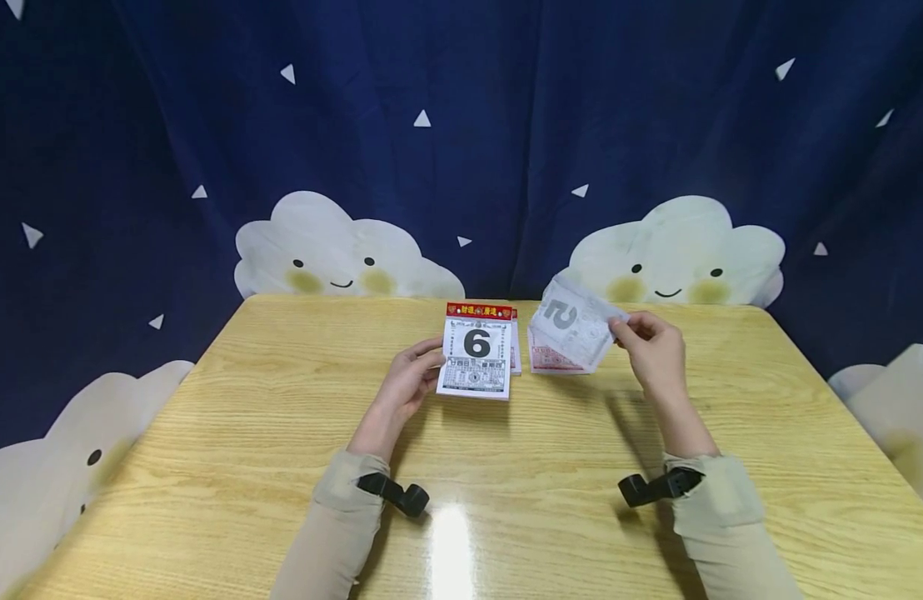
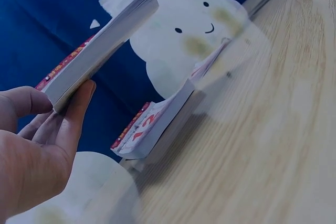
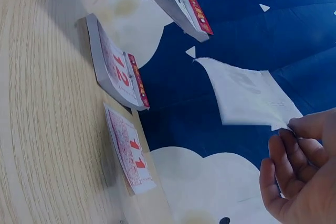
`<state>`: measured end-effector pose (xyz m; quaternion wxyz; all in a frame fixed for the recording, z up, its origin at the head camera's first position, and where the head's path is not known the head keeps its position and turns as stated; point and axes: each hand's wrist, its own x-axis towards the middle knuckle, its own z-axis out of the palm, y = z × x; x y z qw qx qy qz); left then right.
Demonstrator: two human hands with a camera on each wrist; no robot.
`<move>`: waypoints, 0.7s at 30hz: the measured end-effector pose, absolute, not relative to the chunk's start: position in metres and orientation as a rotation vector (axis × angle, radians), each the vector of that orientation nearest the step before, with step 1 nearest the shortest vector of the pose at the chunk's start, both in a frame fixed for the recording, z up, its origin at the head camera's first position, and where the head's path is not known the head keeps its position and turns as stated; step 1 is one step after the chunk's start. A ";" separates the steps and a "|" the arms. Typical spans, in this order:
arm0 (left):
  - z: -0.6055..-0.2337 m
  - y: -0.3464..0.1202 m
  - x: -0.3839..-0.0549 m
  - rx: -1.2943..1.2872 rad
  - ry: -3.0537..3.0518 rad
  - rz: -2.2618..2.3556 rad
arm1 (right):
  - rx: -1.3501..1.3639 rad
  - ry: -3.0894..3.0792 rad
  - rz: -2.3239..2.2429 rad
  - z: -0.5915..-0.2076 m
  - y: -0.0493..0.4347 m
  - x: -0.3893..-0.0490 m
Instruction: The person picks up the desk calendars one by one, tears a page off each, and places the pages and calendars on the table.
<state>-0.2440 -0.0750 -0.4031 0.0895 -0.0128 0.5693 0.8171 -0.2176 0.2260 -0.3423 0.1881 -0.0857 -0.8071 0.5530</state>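
Observation:
My left hand (image 1: pixel 411 379) grips a thick tear-off calendar (image 1: pixel 475 346) by its left side, above the table. Its top sheet shows a black 6 under a red header strip. Between thumb and fingertips, my right hand (image 1: pixel 660 350) pinches a loose thin calendar page (image 1: pixel 570 323) by one corner; a tilted 5 shows on it. In the right wrist view this page (image 3: pixel 249 95) hangs with its pale side to the camera. Behind the held calendar, a second calendar (image 3: pixel 113 69) with a red 12 lies on the table, mostly hidden in the head view.
Beside the second calendar, loose paper with a red 11 (image 3: pixel 128 148) lies on the wooden table (image 1: pixel 281 400), partly covered by the held page in the head view. A dark blue curtain (image 1: pixel 461 167) with clouds hangs along the table's far edge.

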 end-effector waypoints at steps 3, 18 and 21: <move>-0.403 -0.077 -0.244 -0.058 1.693 2.422 | -0.250 -2.268 1.551 -0.343 0.228 -0.218; -0.404 -0.084 -0.239 -0.032 1.715 2.391 | -0.263 -2.316 1.455 -0.346 0.236 -0.210; -0.405 -0.085 -0.239 -0.029 1.724 2.377 | -0.260 -2.339 1.401 -0.347 0.237 -0.207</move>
